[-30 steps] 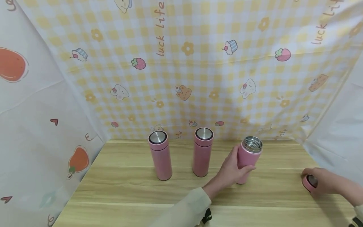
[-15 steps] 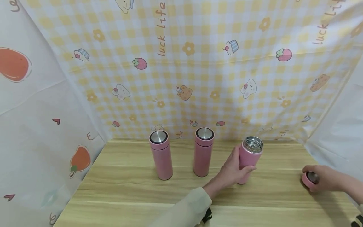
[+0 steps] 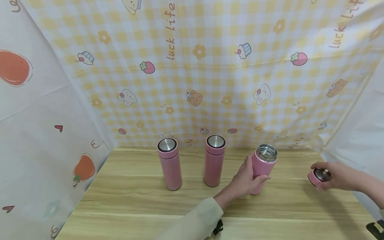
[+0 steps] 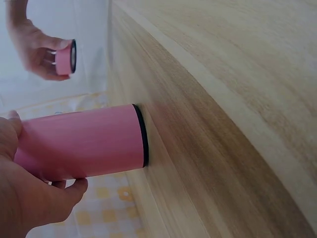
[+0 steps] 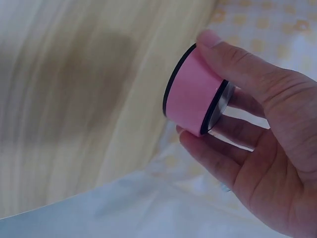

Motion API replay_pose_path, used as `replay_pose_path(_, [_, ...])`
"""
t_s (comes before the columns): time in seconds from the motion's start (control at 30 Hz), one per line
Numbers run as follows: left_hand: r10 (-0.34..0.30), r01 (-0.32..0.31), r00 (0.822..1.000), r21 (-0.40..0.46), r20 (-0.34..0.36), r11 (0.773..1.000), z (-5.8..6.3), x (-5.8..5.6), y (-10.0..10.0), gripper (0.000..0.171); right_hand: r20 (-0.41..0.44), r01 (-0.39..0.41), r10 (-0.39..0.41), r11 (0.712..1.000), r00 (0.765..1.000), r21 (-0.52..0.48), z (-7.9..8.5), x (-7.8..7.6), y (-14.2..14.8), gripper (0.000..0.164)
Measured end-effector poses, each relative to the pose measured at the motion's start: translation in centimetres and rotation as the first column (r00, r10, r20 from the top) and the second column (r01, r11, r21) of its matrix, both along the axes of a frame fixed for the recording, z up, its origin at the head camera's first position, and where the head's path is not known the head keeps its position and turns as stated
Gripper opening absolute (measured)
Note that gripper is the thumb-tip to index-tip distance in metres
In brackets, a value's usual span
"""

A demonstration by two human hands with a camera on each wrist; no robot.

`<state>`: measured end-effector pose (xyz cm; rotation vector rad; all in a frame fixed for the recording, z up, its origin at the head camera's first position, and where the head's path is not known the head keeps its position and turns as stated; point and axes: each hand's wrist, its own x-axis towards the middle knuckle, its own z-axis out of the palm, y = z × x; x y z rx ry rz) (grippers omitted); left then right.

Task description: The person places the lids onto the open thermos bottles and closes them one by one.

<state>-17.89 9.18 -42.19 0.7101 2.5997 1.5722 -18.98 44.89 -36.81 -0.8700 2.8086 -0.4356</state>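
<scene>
"From the left, what has been changed?"

"Nothing at the left bottle [image 3: 172, 170] or the middle bottle [image 3: 214, 166]; both are capped and left standing, untouched, on the table [image 3: 135, 200]."

"And next along?"

"The open bottle [image 3: 264, 166] is held where it was half a second ago. Its body is gripped by the left hand [image 3: 244, 178], with the fingers curled round it, and its steel mouth is left bare. Its base is seen at the table in the left wrist view."

"So the change is found at the far right?"

"Yes. The cap [image 5: 193, 96] has been raised and brought a little nearer the open bottle; a shadow is now cast below and beyond it. It is pinched by the right hand [image 3: 342, 176], between the thumb on one side and the fingers on the other, its silver top turned up."

"What is meant by that for the work?"

"Cap and bottle are still well apart, but the gap is judged to be narrowed by the right side alone, the bottle being kept steady."

"Can any writing be read?"

"On the checked cloth [image 3: 210, 76], 'luck life' is printed sideways left of centre, 'life' is repeated low down, and the phrase is partly cut off at upper right. No brand or label can be made out on the bottles or cap."
</scene>
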Motion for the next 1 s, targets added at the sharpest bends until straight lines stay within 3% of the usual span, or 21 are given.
replay_pose_path(0.1, [0.006,-0.006,1.000,-0.005,-0.004,1.000,-0.1,0.0,0.0,0.079,-0.019,-0.011,0.011,1.000,1.000,0.010,0.8,-0.1,-1.1,0.065])
replay_pose_path(0.3, [0.014,-0.014,1.000,-0.024,-0.022,1.000,-0.2,0.1,0.1,0.079,0.049,0.017,-0.018,1.000,0.999,0.013,3.1,-0.1,-3.3,0.068])
replay_pose_path(0.5, [0.008,-0.009,0.999,-0.027,-0.035,1.000,-0.3,0.0,0.1,0.079,0.049,0.038,-0.040,0.998,0.998,0.050,5.5,0.1,-5.6,0.070])
replay_pose_path(0.77, [0.010,-0.011,0.999,-0.035,-0.045,0.999,-0.2,0.1,0.0,0.080,-0.013,-0.013,0.013,1.000,1.000,-0.006,7.8,0.1,-7.7,0.072])
replay_pose_path(1.0, [0.013,-0.014,1.000,-0.029,-0.009,0.999,-0.1,0.1,0.0,0.079,-0.086,-0.018,0.021,0.999,0.996,0.036,10.4,0.5,-9.9,0.073])
